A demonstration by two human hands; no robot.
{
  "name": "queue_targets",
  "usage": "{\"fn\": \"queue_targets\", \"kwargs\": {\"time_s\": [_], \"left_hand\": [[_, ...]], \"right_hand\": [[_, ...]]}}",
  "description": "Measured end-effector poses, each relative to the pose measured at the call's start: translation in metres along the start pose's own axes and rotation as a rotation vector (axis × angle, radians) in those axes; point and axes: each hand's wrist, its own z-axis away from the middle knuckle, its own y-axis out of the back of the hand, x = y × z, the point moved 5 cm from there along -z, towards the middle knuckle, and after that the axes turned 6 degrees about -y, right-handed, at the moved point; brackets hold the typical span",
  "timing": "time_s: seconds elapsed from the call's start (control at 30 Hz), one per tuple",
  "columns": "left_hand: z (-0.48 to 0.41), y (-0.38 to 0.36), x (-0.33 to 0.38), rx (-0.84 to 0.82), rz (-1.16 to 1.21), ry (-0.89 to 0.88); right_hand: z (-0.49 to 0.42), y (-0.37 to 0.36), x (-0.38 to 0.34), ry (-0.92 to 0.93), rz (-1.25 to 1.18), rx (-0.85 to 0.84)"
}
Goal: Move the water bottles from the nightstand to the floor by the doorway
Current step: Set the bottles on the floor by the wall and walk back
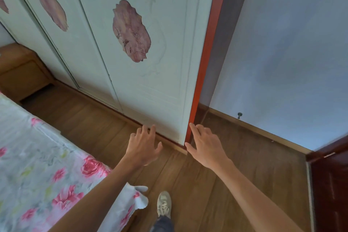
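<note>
Zero water bottles in view; none show on the visible part of the nightstand, far left. Left hand and right hand are empty, fingers spread. Best approach: walk along the wardrobe, clear the bed corner, and take one bottle per hand.

The person wears a pale beige lace-up trainer with crossed laces, and at its heel shows the hem of a dark blue denim trouser leg. The left forearm and the right forearm are bare right up to the left grip and the right grip.
</note>
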Motion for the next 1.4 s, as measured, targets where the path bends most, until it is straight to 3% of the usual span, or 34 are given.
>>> {"fn": "queue_targets", "kwargs": {"time_s": [0.47, 0.77, 1.4], "left_hand": [[-0.131, 0.029, -0.108, 0.049, 0.04, 0.105], [-0.168, 0.049, -0.183, 0.082, 0.033, 0.225], [-0.218, 0.077, -0.394, 0.167, 0.002, 0.754]], "right_hand": [[-0.181, 0.014, -0.053, 0.127, 0.046, -0.039], [-0.271, 0.016, -0.108, 0.249, 0.036, -0.046], [-0.483, 0.007, -0.318, 0.74, -0.042, -0.085]]}}
